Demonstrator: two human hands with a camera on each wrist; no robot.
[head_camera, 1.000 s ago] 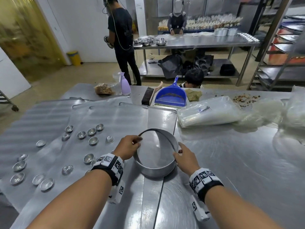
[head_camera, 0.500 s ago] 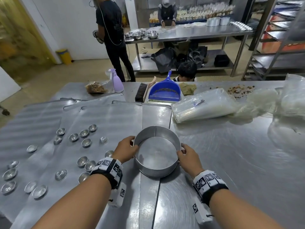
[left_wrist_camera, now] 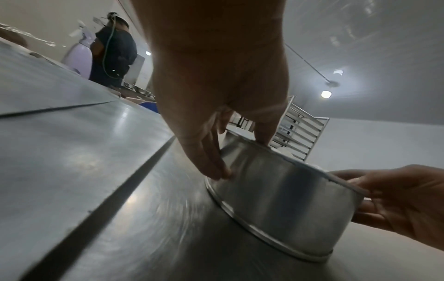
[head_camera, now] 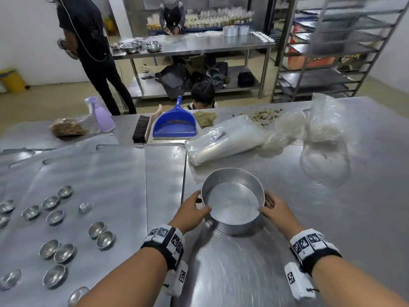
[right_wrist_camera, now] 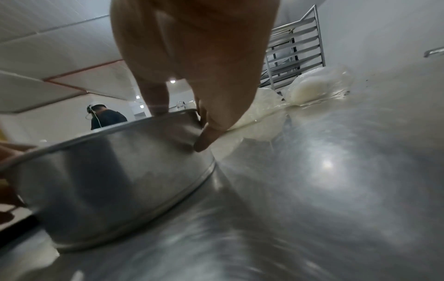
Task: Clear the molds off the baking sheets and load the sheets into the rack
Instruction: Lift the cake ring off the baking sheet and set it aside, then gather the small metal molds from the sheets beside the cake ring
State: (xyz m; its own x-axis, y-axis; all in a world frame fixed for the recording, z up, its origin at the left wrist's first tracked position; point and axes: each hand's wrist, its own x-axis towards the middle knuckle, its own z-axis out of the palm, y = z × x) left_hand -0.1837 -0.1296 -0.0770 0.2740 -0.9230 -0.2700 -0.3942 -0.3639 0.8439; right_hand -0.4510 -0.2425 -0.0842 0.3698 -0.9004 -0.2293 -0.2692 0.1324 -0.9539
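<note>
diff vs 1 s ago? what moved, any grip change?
The round pan was tilted up over the sheet edge; now it sits flat on the table, further right. Left hand and right hand still grip its rim. Small molds unmoved.

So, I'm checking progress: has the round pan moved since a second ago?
Yes. The round pan has slid right: it straddled the table seam before, now it sits wholly right of it.
</note>
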